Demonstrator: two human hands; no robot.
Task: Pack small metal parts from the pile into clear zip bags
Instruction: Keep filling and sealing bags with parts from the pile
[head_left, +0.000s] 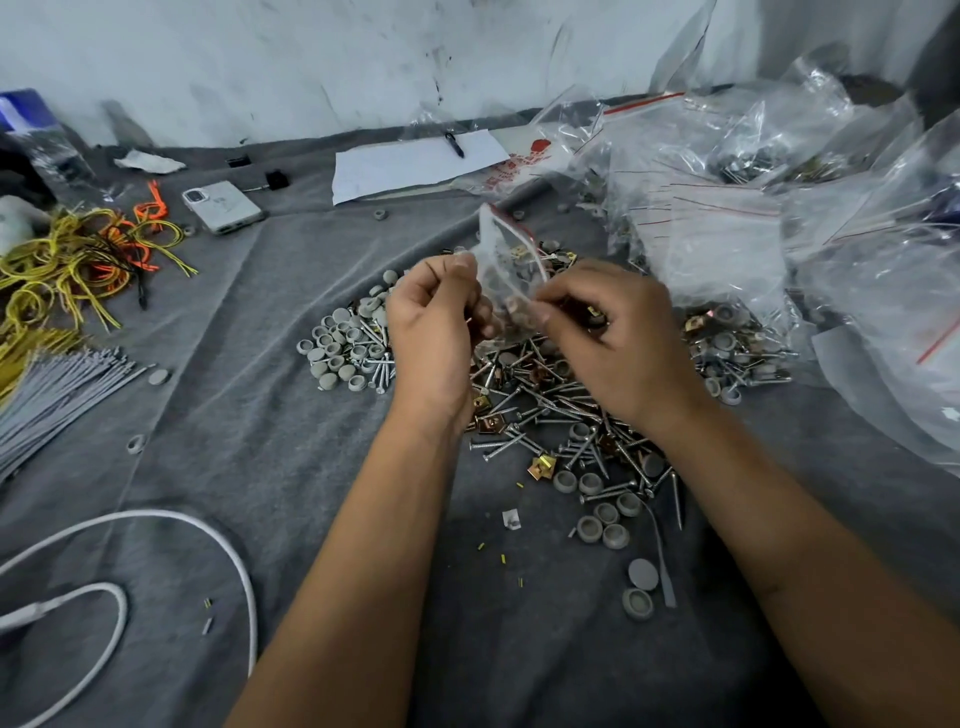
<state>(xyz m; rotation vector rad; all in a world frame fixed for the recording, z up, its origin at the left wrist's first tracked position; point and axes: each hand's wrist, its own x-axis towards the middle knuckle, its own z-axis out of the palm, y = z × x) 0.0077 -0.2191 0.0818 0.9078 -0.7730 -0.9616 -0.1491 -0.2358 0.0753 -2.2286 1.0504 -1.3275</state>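
At the far left lies a tangle of yellow and orange wire ties (83, 249), and just nearer than it a bundle of grey cable ties (57, 395) fans out on the grey cloth (249, 415). A white cable (171, 525) loops across the near left corner. Farther back sits a white phone (223, 207), face down, and to its right a sheet of white paper (415, 161) with a black pen (454, 144) lying on it.

In the middle, the left hand (431, 332) has its fingers curled, thumb and forefinger pinching the left edge of a small clear zip bag (506, 260). The bag is held upright above the pile, thin and see-through, with a red line along its open top edge; a few dark parts show blurred at its bottom. The right hand (618, 338) grasps the lower right side of the bag, its fingers curled in at the plastic.

Under both hands spreads the pile of metal parts (550, 405): silver screws, brass-coloured square clips, and round grey caps (337, 353) grouped at its left edge and scattered along its near side.

At the right and far right, a heap of clear zip bags (753, 218) with red-lined tops is stacked, some holding parts.
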